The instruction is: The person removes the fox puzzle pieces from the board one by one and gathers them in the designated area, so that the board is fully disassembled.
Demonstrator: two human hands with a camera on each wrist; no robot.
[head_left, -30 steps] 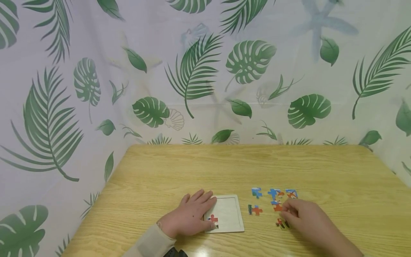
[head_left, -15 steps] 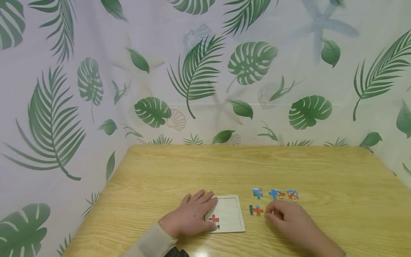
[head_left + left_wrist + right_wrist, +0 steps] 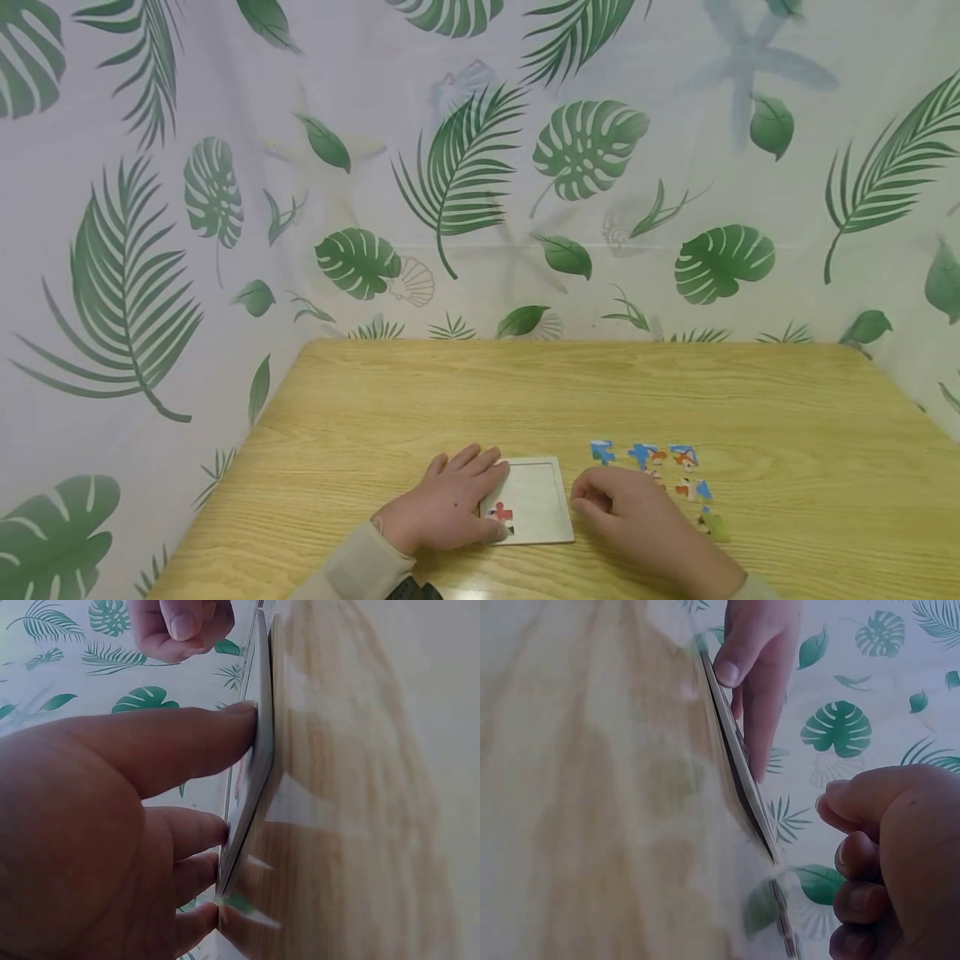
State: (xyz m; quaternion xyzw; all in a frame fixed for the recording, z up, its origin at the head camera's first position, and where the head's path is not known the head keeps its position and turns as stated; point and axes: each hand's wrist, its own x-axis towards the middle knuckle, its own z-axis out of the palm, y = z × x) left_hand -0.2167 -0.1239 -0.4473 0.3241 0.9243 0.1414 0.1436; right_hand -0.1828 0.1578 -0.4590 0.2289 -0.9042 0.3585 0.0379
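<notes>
My left hand (image 3: 442, 504) lies flat with spread fingers over the left side of a shallow white puzzle tray (image 3: 551, 500). Its thumb touches one red-and-white puzzle piece (image 3: 501, 510) in the tray's lower left corner. In the left wrist view the thumb (image 3: 187, 742) rests at the tray's edge. Close by the tray's right edge is my right hand (image 3: 630, 521), fingers curled and thumb against forefinger in a pinch; the puzzle piece between the tips is hidden. The right wrist view shows these curled fingers (image 3: 859, 859) above the table.
Right of the tray lie loose puzzle pieces: a blue-green one (image 3: 602, 451), fox-printed ones (image 3: 684, 455), a red-and-blue one (image 3: 693, 488) and a green one (image 3: 715, 525). My right hand covers others. The wooden table (image 3: 375, 400) meets a leaf-printed cloth (image 3: 480, 167) behind.
My right hand has moved left from among the loose pieces to the tray's right edge, its fingers still pinched, uncovering pieces on the right. My left hand has stayed in place.
</notes>
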